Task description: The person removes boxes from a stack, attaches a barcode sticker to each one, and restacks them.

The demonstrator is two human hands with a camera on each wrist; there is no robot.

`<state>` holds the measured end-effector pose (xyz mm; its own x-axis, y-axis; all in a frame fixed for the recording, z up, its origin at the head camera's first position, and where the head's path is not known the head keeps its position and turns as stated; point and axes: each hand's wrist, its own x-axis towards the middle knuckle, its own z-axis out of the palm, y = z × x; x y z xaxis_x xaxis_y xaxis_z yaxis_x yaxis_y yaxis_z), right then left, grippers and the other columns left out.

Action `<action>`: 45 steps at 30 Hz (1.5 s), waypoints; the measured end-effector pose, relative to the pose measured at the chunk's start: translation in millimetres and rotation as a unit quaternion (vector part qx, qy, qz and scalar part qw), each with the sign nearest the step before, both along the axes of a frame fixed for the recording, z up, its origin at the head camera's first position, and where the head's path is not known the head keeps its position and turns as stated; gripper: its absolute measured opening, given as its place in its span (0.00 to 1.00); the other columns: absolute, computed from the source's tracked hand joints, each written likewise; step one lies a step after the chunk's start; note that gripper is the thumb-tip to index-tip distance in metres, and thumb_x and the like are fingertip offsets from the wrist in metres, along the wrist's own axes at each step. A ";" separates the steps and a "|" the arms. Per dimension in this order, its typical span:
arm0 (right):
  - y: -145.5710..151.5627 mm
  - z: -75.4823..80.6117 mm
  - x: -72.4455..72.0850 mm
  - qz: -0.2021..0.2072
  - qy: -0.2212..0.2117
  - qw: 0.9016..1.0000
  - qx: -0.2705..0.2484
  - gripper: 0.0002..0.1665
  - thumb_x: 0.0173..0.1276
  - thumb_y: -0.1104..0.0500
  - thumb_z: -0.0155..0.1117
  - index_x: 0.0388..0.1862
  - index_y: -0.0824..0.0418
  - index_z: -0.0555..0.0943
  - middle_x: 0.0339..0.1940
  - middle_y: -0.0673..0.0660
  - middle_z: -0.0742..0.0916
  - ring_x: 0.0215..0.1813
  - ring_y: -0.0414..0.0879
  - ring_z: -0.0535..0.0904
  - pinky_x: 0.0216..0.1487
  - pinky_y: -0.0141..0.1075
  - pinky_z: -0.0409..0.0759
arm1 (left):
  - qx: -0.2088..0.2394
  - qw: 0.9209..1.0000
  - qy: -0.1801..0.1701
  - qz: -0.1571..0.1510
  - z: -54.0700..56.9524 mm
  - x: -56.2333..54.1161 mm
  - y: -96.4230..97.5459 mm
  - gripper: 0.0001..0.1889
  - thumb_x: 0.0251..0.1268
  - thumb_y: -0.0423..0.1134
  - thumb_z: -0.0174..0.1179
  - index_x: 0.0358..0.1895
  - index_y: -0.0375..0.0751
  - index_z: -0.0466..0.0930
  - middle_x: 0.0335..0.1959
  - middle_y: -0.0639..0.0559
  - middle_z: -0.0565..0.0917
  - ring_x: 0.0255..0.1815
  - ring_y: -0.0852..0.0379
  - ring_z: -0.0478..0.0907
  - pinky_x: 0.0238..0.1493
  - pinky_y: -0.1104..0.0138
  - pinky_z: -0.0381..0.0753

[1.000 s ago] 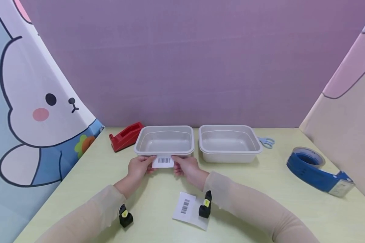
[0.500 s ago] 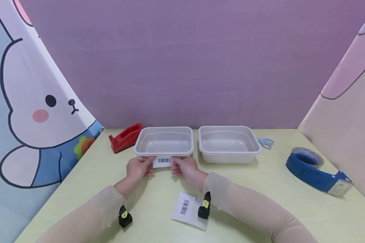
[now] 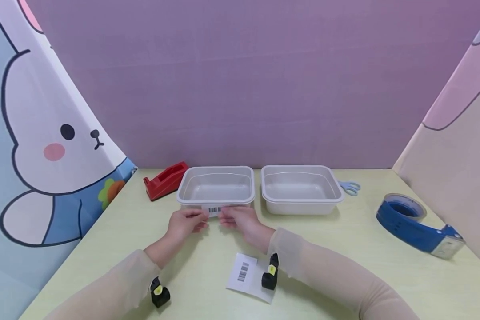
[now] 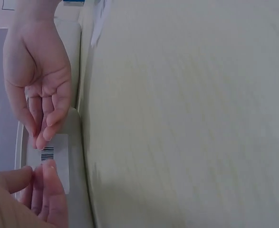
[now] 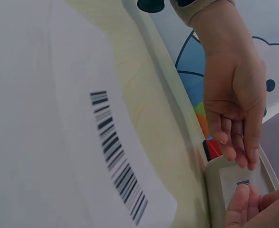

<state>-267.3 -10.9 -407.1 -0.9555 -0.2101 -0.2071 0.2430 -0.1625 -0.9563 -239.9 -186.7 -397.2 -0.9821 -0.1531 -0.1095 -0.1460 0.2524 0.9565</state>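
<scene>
In the head view, a white barcode label (image 3: pixel 214 211) lies flat against the front wall of the left white plastic tub (image 3: pixel 190 202). My left hand (image 3: pixel 186 222) touches the label's left part with its fingertips. From the other side, the fingertips of my right hand (image 3: pixel 246 223) rest on the label's right part. The left wrist view shows the label (image 4: pixel 60 145) on the tub wall, with the fingers of both hands extended and laid over it. Similar contact appears in the right wrist view, where the left hand (image 5: pixel 234 95) reaches down to the label (image 5: pixel 228 178).
A second white tub (image 3: pixel 304 207) stands to the right, with blue scissors (image 3: pixel 351 187) beside it. A red tape dispenser (image 3: pixel 166 181) sits at left, a blue tape gun (image 3: pixel 416 229) at right. A paper sheet with a barcode (image 3: pixel 250 284) lies in front, partly under the right wrist camera.
The label was pinched at its sides by both hands and now lies against the tub wall. Both hands have moved inward, fingers straightening over it.
</scene>
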 end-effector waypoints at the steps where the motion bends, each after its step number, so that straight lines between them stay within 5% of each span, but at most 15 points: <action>1: -0.1 0.3 0.1 0.002 0.000 1.000 -0.002 0.17 0.68 0.65 0.61 0.52 0.73 0.80 0.36 0.61 0.89 0.32 0.40 0.84 0.44 0.34 0.86 | 0.007 1.000 0.002 -0.002 0.5 0.3 1.3 0.15 0.66 0.36 0.62 0.51 0.30 0.82 0.39 0.41 0.88 0.30 0.60 0.86 0.37 0.66 0.87; 19: 5.4 1.8 1.3 0.003 0.011 1.000 0.001 0.17 0.67 0.69 0.57 0.54 0.72 0.78 0.46 0.68 0.87 0.33 0.40 0.84 0.45 0.35 0.86 | 0.055 0.998 -0.003 0.012 -1.0 -6.0 -3.4 0.15 0.68 0.34 0.59 0.54 0.30 0.79 0.46 0.39 0.86 0.34 0.61 0.84 0.49 0.61 0.85; 28: 10.4 2.0 0.7 0.007 0.004 1.000 0.004 0.18 0.66 0.70 0.56 0.55 0.72 0.78 0.37 0.61 0.89 0.32 0.41 0.83 0.43 0.34 0.86 | 0.048 0.999 -0.008 0.013 -0.6 -6.2 -3.8 0.15 0.68 0.33 0.58 0.54 0.30 0.79 0.47 0.39 0.86 0.34 0.62 0.84 0.49 0.62 0.85; 45: 16.8 -4.9 3.4 0.020 -0.010 1.000 0.011 0.19 0.69 0.70 0.54 0.58 0.73 0.75 0.35 0.61 0.88 0.32 0.41 0.83 0.43 0.34 0.85 | 0.040 0.999 -0.019 0.005 -3.7 -6.6 -5.9 0.15 0.69 0.33 0.58 0.55 0.29 0.79 0.48 0.39 0.85 0.37 0.61 0.84 0.46 0.67 0.86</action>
<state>-263.9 5.9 -411.9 -0.9423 -0.2428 -0.2304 0.2672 -0.1311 -0.9547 -246.5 -192.6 -401.0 -0.9757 -0.1515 -0.1584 -0.1840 0.1735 0.9675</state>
